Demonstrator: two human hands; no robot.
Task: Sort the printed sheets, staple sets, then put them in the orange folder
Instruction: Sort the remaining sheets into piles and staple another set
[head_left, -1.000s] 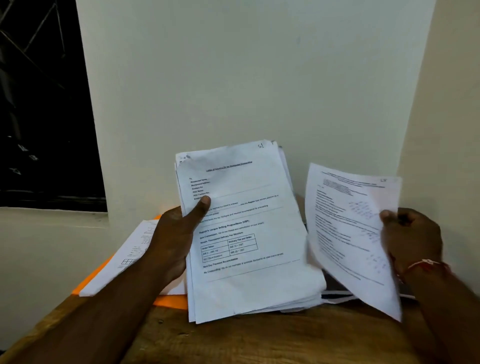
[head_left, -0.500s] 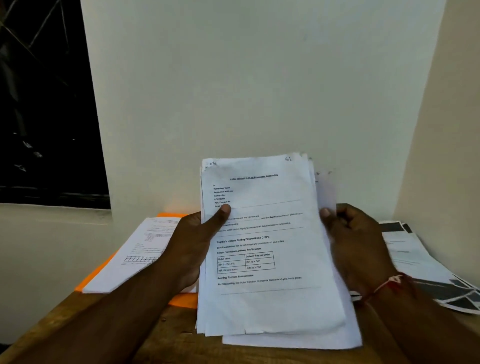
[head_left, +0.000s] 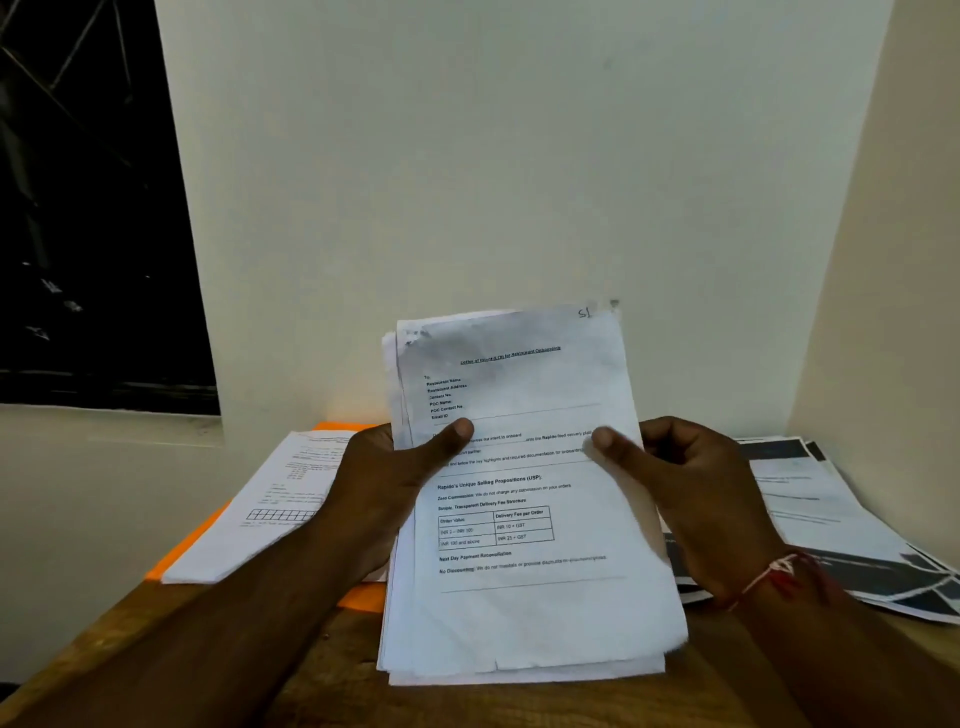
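Between the two hands stands a thick stack of printed sheets (head_left: 524, 519). Its bottom edge seems to rest on the wooden table (head_left: 332, 675). The left hand (head_left: 384, 483) grips the stack's left edge, with its thumb (head_left: 452, 434) flat on the front page and its fingers hidden behind. The right hand (head_left: 696, 499) grips the right edge the same way, with its thumb (head_left: 608, 441) in front and its fingers curled at the side. Both forearms reach in from below.

This looks like the sorting step. The top page has a small mark in its far right corner, which may tell which set it belongs to. Next, I think one hand must peel off the top page while the other holds the rest tight, so nothing slips or fans out.

Just beyond the left hand lies the orange folder (head_left: 208, 535), flat on the table, with a small pile of sheets (head_left: 270, 509) on top. Past the right hand lies another pile (head_left: 831, 519) with dark print. No stapler shows.
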